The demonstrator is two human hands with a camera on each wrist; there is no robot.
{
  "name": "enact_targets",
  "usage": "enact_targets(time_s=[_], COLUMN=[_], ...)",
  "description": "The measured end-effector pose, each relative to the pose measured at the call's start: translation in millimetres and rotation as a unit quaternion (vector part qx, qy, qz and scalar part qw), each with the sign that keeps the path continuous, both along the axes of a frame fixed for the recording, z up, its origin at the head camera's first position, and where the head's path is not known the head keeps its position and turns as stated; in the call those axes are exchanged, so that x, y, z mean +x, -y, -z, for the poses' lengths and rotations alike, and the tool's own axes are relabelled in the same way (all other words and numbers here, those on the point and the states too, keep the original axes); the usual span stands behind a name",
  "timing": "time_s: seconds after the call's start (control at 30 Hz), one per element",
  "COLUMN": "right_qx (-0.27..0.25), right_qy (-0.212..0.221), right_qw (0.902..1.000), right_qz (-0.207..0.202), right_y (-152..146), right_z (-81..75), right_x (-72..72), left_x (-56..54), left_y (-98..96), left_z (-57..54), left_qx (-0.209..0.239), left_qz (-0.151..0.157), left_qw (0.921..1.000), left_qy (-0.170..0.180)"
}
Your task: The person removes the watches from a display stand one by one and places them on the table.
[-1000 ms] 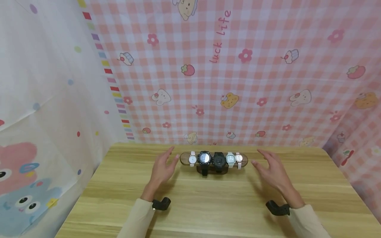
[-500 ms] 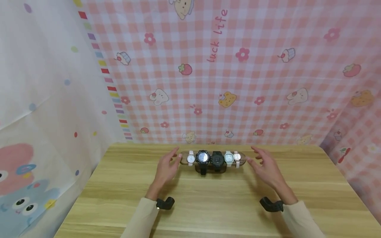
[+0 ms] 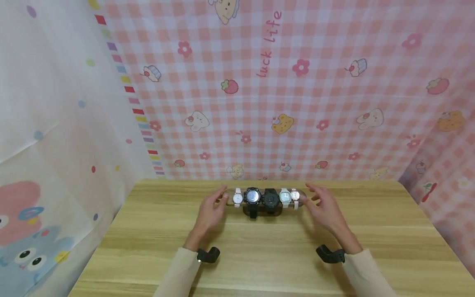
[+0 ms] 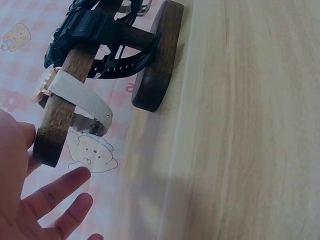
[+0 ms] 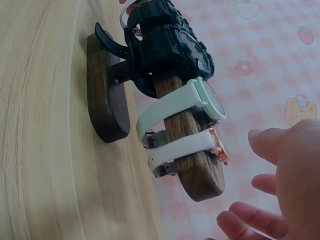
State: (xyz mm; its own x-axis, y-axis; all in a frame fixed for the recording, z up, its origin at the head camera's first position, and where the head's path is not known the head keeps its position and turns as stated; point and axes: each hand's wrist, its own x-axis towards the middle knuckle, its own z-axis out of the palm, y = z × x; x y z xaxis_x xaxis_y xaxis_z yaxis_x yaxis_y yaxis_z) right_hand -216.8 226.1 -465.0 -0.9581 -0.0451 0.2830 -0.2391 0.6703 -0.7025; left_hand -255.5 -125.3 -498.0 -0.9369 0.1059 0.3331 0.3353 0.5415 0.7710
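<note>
While our left hand (image 3: 209, 211) and right hand (image 3: 326, 209) flank the watch stand (image 4: 57, 120) near the back edge of the table (image 3: 252, 255), fingers loose and gripping nothing, we should probably press both ends evenly, sparing the watches (image 3: 253, 195).

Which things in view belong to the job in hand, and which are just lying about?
Apparently in the job:
wooden stand
left hand and right hand, by its ends
five watches on it

Just around:
tabletop
pink checked cloth
white patterned cloth
black wrist devices
</note>
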Motion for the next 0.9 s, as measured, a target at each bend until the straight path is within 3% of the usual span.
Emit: enact_targets(time_s=[0.1, 0.5, 0.9], right_qx=[-0.003, -0.019, -0.007], right_qy=[-0.001, -0.001, -0.017], right_qw=[1.0, 0.9998, 0.9997], right_qz=[-0.004, -0.004, 0.015], right_y=[3, 10, 20], right_z=[2.2, 5.3, 3.5], right_x=[-1.6, -4.6, -7.0], left_x=[-0.7, -0.4, 3.1], left_y=[-0.7, -6.3, -9.7], left_z=[1.7, 0.2, -4.3], left_qx=[0.001, 0.04, 0.063], left_qz=[0.006, -0.002, -0.013], left_qw=[1.0, 0.9979, 0.9958], left_qy=[-0.002, 0.052, 0.066])
